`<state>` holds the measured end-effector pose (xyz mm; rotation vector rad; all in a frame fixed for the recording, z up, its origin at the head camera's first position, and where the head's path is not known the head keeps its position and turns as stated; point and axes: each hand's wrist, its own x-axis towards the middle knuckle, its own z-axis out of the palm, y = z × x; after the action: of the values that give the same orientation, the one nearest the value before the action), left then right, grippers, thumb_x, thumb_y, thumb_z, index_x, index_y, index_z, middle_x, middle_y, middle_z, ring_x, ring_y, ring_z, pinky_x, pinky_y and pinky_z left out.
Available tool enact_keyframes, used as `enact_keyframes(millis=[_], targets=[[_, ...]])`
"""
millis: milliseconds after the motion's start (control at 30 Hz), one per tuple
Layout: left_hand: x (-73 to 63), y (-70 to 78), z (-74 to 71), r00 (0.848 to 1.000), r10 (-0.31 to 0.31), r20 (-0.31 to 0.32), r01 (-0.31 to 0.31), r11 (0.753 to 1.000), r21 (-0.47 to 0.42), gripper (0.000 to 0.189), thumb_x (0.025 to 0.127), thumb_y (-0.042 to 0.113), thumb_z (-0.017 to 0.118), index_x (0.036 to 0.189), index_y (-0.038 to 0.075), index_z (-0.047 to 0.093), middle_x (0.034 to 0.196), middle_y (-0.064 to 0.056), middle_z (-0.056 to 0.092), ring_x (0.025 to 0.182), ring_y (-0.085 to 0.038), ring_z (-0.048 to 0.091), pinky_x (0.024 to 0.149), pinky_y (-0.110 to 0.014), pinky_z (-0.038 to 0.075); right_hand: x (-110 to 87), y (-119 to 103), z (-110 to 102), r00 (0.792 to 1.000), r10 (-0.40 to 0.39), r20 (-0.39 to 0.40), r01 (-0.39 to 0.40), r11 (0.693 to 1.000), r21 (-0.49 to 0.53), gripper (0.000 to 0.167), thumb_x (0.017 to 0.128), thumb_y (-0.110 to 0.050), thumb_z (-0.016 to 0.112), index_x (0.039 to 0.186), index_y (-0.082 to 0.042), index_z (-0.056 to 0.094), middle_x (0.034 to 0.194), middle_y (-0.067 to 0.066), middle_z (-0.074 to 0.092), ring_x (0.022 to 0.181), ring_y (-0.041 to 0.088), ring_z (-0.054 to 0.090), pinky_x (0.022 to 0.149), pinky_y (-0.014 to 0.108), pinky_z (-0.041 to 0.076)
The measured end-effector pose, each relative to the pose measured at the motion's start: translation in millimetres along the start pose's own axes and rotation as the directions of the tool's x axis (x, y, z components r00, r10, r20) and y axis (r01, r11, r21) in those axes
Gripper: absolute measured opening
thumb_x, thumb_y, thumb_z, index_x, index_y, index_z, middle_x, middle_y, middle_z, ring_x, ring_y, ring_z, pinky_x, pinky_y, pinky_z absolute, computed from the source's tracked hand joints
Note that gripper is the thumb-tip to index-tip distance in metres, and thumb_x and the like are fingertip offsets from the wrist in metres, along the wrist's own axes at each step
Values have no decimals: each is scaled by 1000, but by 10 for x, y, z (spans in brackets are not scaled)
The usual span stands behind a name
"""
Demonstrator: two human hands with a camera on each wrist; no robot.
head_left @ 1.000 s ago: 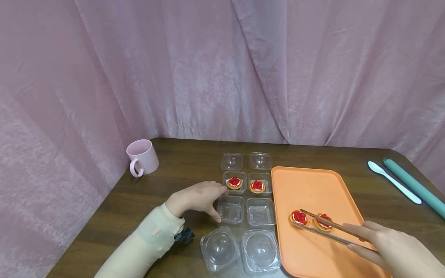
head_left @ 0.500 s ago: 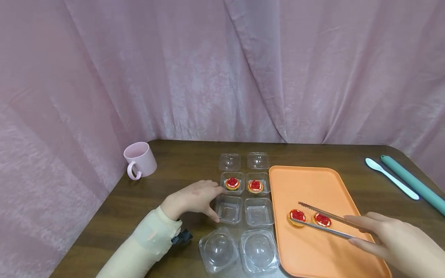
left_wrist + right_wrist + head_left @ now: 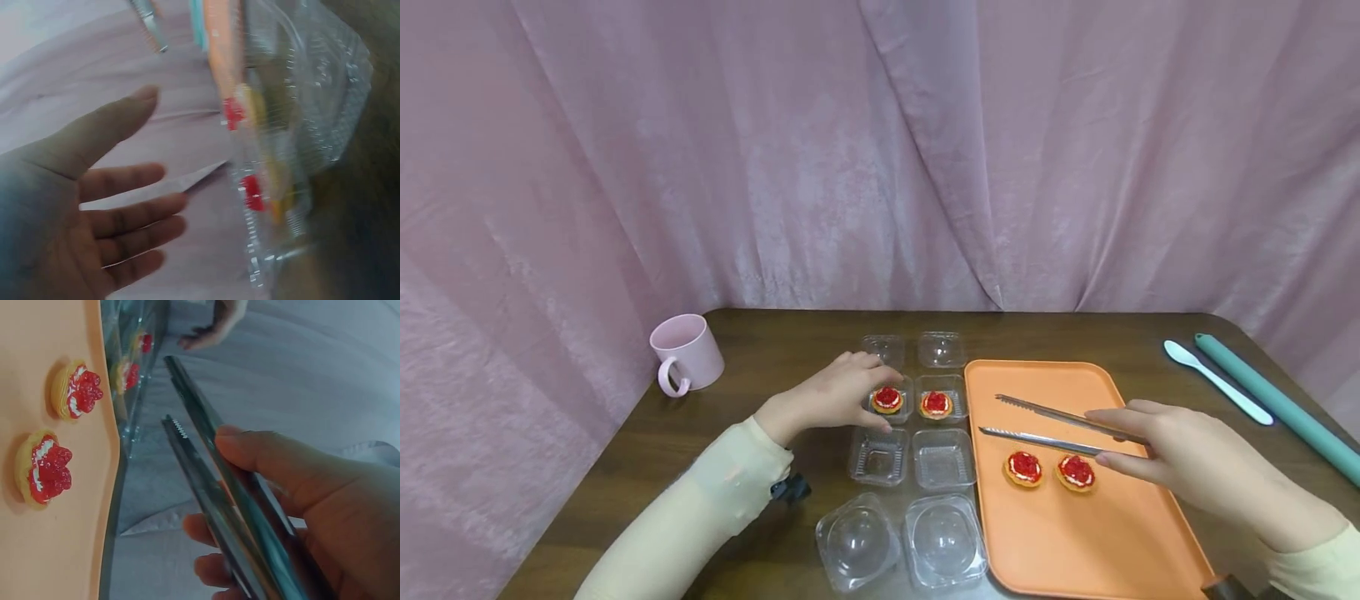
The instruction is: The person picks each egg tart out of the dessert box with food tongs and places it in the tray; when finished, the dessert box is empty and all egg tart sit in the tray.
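My right hand holds metal tongs, thumb on one arm and fingers on the other, with the toothed tips apart and nothing between them. The tongs hang over the orange tray, beyond two red-topped tarts, a left tart and a right tart. My left hand hovers with fingers spread loosely, holding nothing, beside the far left clear container. Inside that container sits a tart; another tart sits in the container to its right. In the left wrist view the left hand is apart from the containers.
Two clear containers, left and right, stand nearer, with domed lids spread in front. A pink mug stands far left. Past the tray lie a pale spoon and a teal rod.
The tongs have lifted off the tarts and moved away, up and to the left; both tarts stay on the tray. My left hand has risen and moved forward. The head view has turned slightly right.
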<state>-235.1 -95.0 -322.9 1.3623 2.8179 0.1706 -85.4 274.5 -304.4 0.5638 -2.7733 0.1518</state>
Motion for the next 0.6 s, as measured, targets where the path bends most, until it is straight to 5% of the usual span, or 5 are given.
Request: enact_keyframes(millis=[167, 300, 467, 600], targets=[[187, -8, 38, 999, -15, -33, 15, 1000, -4, 69, 75, 47, 78, 130, 10, 58, 117, -7, 62, 114, -26, 54, 105, -44, 35, 233, -19, 30, 998, -1, 56, 2, 1000, -4, 41, 78, -38, 76, 114, -20, 70, 97, -5, 69, 73, 6, 60, 60, 30, 48], [319, 13, 77, 998, -55, 11, 55, 998, 9, 73, 75, 49, 77, 133, 11, 55, 120, -6, 61, 119, -27, 52, 111, -48, 31, 392, -41, 82, 996, -12, 91, 13, 1000, -9, 42, 80, -39, 74, 116, -18, 70, 99, 1, 70, 78, 16, 65, 63, 38, 52], [485, 55, 159, 992, -88, 87, 81, 993, 81, 77, 74, 56, 74, 135, 12, 54, 122, -4, 60, 116, -22, 52, 104, -41, 37, 554, -24, 135, 993, -47, 109, 50, 998, -30, 40, 80, -39, 74, 116, -20, 70, 91, -3, 66, 71, 10, 59, 59, 33, 48], [576, 72, 227, 987, -102, 127, 85, 987, 135, 79, 75, 61, 71, 135, 13, 55, 126, -3, 59, 116, -21, 52, 102, -38, 37, 690, -3, 136, 987, -89, 135, 96, 994, -44, 38, 80, -37, 74, 113, -19, 71, 92, -1, 68, 77, 17, 64, 65, 41, 52]])
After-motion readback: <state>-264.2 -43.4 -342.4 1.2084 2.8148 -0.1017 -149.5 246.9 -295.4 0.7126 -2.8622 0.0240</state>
